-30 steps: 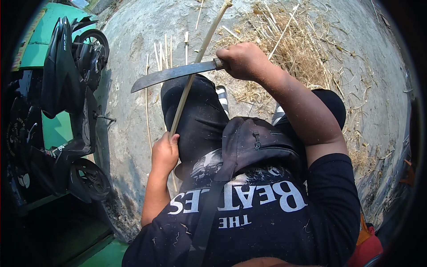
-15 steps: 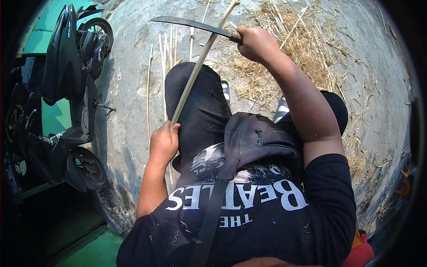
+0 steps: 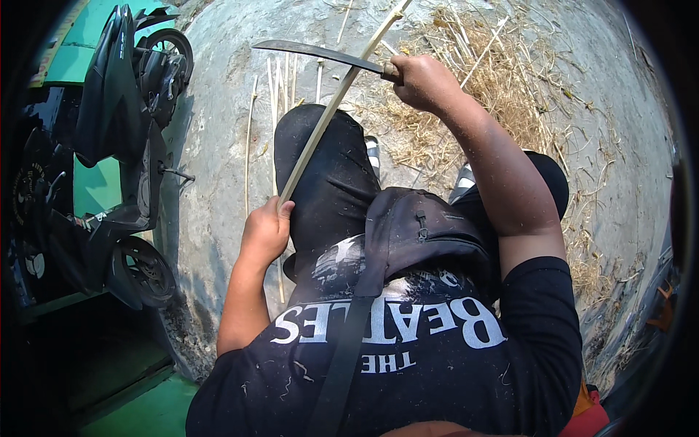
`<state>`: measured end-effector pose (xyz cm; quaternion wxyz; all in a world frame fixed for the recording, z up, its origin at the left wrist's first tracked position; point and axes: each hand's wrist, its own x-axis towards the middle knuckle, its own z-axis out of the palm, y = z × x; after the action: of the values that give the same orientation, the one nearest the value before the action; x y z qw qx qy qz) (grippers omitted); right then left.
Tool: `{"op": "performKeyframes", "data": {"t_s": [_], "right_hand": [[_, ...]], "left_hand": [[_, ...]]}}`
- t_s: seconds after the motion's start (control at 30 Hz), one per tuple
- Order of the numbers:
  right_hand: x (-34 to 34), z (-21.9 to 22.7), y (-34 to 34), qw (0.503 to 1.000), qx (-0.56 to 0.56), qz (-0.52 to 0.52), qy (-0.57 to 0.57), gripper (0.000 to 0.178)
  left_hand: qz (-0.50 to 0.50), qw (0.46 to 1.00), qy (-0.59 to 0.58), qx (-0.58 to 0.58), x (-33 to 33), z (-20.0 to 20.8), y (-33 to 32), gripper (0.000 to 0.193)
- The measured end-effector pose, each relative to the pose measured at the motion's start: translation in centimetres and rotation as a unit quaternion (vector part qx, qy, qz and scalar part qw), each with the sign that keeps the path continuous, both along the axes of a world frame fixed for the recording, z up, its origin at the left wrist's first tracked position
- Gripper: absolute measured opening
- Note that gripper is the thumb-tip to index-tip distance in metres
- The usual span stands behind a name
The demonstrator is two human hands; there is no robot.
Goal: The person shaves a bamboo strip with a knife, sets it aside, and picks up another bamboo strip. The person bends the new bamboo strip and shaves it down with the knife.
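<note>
The bamboo strip point(image 3: 331, 116) runs in a long slant from the lower middle of the frame up to the top edge, over my left knee point(image 3: 328, 167), and past it lies the grey concrete ground point(image 3: 218, 109) that fills most of the picture, with a dark scooter point(image 3: 124, 146) parked at the far left and a heap of dry shavings point(image 3: 502, 80) at the upper right. My left hand point(image 3: 266, 233) is closed around the strip's lower end, just left of centre. My right hand point(image 3: 422, 80) is clenched on the handle of a curved knife point(image 3: 320, 52), whose blade crosses the strip near the top. I judge the strip light, stiff along its length yet springy, with splintery edges, so the low end is the safe place to hold, well clear of the blade. A few thinner slivers point(image 3: 284, 80) lie on the ground above my knee.
</note>
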<state>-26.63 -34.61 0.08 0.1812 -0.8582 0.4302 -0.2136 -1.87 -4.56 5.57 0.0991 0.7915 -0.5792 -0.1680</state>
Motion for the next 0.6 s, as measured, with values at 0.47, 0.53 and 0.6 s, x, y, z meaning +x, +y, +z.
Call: {"op": "performKeyframes", "data": {"t_s": [0.47, 0.53, 0.6], "right_hand": [[1.4, 0.8, 2.6, 0.997, -0.051, 0.052, -0.003, 0.008], [1.7, 2.0, 3.0, 0.994, -0.082, 0.071, 0.032, 0.007], [0.6, 0.6, 1.6, 0.999, -0.032, 0.037, 0.003, 0.007]], "left_hand": [[0.005, 0.998, 0.06, -0.014, 0.6, -1.2, 1.4, 0.043], [0.011, 0.999, 0.041, -0.011, 0.7, -1.6, 1.2, 0.044], [0.013, 1.0, 0.025, -0.004, 0.2, -1.3, 1.4, 0.044]]}}
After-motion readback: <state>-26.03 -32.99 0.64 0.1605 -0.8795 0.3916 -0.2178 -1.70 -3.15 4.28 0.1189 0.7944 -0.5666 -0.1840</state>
